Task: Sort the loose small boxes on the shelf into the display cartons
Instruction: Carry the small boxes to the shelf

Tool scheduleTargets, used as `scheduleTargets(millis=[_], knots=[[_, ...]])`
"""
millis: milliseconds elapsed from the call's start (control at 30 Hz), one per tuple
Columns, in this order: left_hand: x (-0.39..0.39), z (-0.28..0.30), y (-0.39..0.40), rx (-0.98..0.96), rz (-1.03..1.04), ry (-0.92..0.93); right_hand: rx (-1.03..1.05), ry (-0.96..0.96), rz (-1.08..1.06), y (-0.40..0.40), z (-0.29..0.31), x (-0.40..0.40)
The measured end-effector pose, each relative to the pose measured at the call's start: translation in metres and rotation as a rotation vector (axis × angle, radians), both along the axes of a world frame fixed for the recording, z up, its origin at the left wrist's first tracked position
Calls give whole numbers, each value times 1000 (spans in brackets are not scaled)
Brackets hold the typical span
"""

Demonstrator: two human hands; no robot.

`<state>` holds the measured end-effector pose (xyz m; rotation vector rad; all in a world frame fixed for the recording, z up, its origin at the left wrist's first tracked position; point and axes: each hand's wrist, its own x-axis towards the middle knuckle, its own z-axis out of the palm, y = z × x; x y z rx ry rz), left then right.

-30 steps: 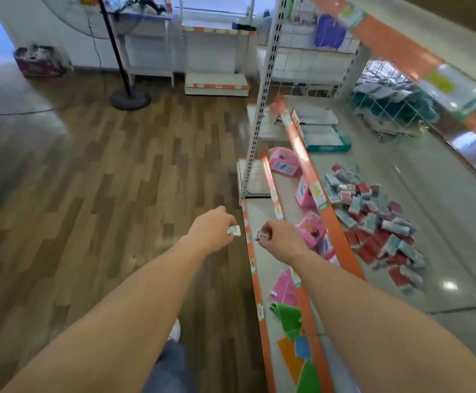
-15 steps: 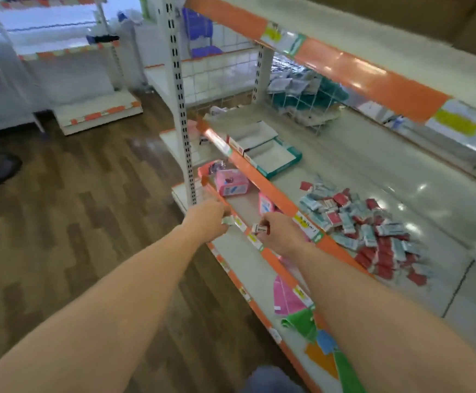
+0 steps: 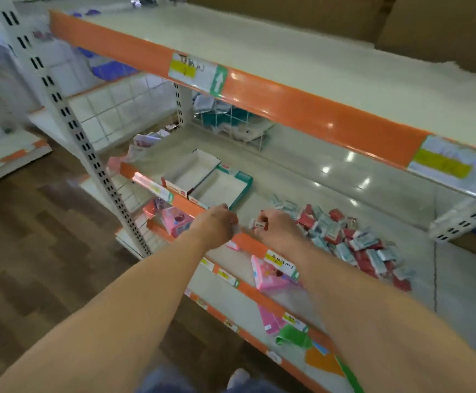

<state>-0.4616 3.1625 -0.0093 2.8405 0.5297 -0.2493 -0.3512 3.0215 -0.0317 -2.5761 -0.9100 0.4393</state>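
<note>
Pinching small white-and-red box [image 3: 260,223] in your right hand [image 3: 280,228]; left hand [image 3: 217,226] curled, something pale at fingertips, contents unclear. Both hover over orange shelf edge [image 3: 249,243]. Step: carrying to cartons. Next: match colour to red-trimmed white carton [image 3: 189,175] or teal-trimmed one [image 3: 222,189]. Red-and-grey loose pile [image 3: 344,239] waits, right.

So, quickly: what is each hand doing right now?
Left hand: fingers curled, apparently pinching something small and pale; cannot tell what.
Right hand: pinches a small box.
</note>
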Motion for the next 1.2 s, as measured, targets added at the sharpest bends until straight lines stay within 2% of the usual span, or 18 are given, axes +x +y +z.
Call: scheduleTargets(millis=[133,233,400,633,700,1033,1200], knots=[[44,-1,10,-63,-102,-6,-50,-55,-102,-6,-1,25],[69,-4,11,-67,-246,-55,-7,-66,-250,-12,-1,37],[92,-13,11,-123,-436,-12,-50,-68,-412,-19,-4,26],[110,-14,25,-101,-580,11,-80,-80,-576,-13,-3,7],[108,-19,21,-91,-598,16,-125,-94,-599,-10,-8,-1],[111,-26,14,-111,-604,-18,-26,-126,-581,-7,-21,-13],[108,-18,11,-148,-510,-58,7,-104,-581,-8,-19,-13]])
